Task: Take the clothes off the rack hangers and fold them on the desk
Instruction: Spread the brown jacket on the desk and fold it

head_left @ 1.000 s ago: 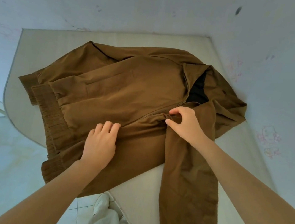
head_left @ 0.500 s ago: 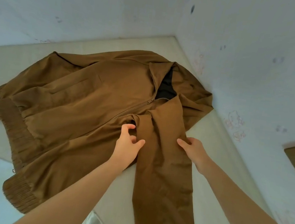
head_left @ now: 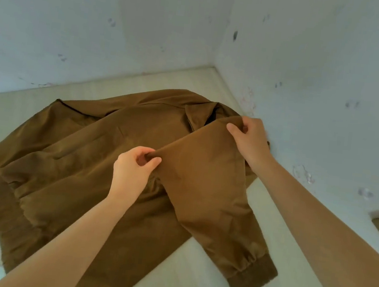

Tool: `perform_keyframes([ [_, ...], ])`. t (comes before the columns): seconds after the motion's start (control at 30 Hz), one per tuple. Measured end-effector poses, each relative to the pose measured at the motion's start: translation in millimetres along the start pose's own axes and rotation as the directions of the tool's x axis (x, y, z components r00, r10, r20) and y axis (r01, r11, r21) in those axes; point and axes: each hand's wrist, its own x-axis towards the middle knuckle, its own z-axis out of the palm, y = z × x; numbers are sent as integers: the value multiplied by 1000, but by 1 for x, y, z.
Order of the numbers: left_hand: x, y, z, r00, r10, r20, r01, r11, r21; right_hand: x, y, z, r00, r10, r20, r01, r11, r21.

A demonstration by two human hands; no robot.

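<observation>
You have lifted the sleeve (head_left: pixel 205 181) off the surface (head_left: pixel 191 274): left hand (head_left: pixel 132 169) and right hand (head_left: pixel 248 141) now pinch its upper edge above the jacket (head_left: pixel 75 153), probably ready to fold it inward.

Brown jacket (head_left: pixel 82 154); pale cream desk (head_left: pixel 191 274); white wall (head_left: pixel 313 63).

Jacket (head_left: pixel 79 177) hem past the left edge; fingertips under the sleeve (head_left: pixel 204 188)
</observation>
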Motion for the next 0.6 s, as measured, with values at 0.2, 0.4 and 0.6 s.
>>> perform_keyframes([
  [0.2, 53, -17, 4, 961, -121, 248, 134, 990, -33, 65, -11, 59, 995, 15, 102, 6, 978, -206],
  [0.4, 76, -39, 13, 910, -270, 316, 332, 929, -162, 97, 13, 132, 998, -40, 53, 61, 871, -487],
  [0.6, 91, -61, 28, 959, -240, 153, 248, 968, -34, 102, 34, 174, 993, -111, -28, 76, 818, -570],
])
